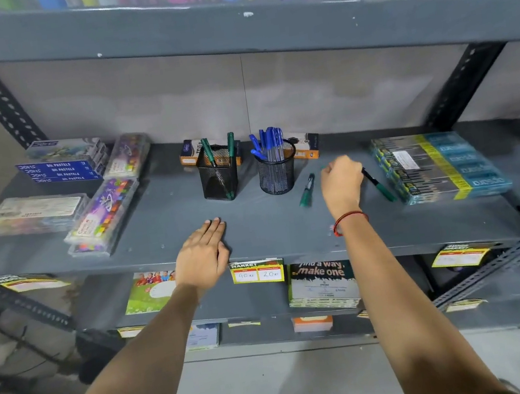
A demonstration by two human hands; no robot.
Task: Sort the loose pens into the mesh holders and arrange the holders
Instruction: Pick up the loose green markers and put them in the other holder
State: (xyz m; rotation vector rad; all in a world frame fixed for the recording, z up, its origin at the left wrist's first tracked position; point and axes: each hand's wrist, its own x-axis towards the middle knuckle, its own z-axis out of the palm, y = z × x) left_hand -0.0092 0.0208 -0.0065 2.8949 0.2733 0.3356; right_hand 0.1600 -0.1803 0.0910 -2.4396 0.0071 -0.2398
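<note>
Two black mesh holders stand side by side on the grey shelf. The square holder on the left has a few green pens in it. The round holder to its right is packed with blue pens. A loose green pen lies on the shelf just right of the round holder. My right hand is closed on another green pen, whose body sticks out to the right of my fist. My left hand rests flat on the shelf's front edge, fingers together, holding nothing.
Pen boxes stand behind the holders. A teal and yellow pack lies at the right. Oil pastel boxes and clear colour cases fill the left. Price tags hang on the front lip; another shelf is close above.
</note>
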